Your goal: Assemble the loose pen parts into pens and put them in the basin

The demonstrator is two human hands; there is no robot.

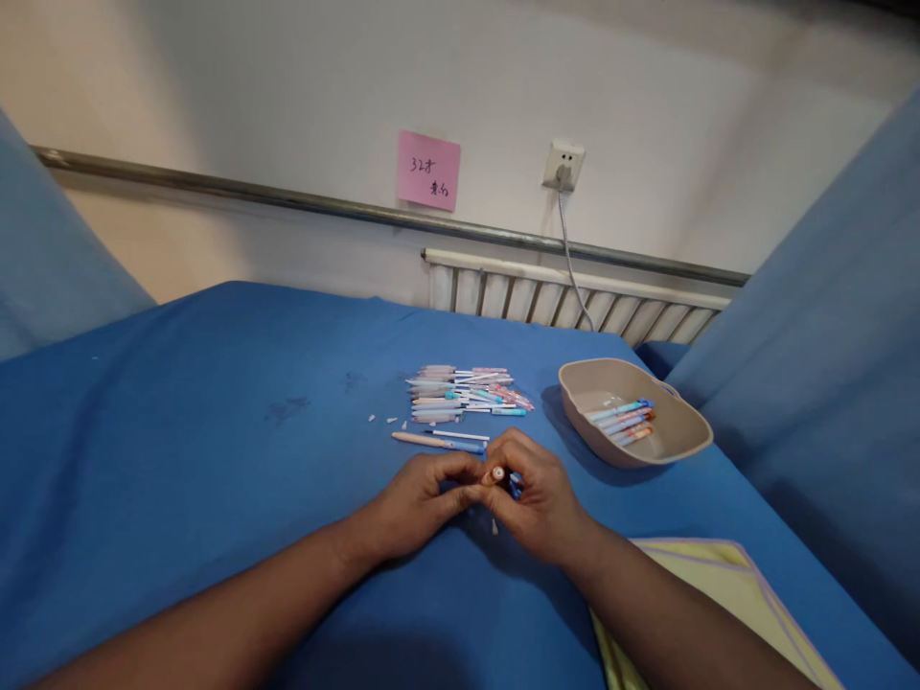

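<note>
In front of me my left hand [424,503] and my right hand [536,494] meet, fingertips closed around a pen [497,473]. Its orange-brown round end points towards me, and most of its length is hidden by the fingers. A small blue part [516,485] shows under my right fingers; I cannot tell what it belongs to. Just beyond the hands lie a pen with a peach and blue barrel [438,442] and a thin white refill [460,435]. Behind these, several pen parts and refills [460,395] lie in rows. Small whitish caps [392,420] are scattered nearby.
A beige basin [682,436] with several assembled pens [622,422] stands to the right. A folded yellow cloth [708,585] lies under my right forearm. The blue-covered table [179,460] reaches towards a radiator [517,292], a wall pipe and a plugged socket [563,165].
</note>
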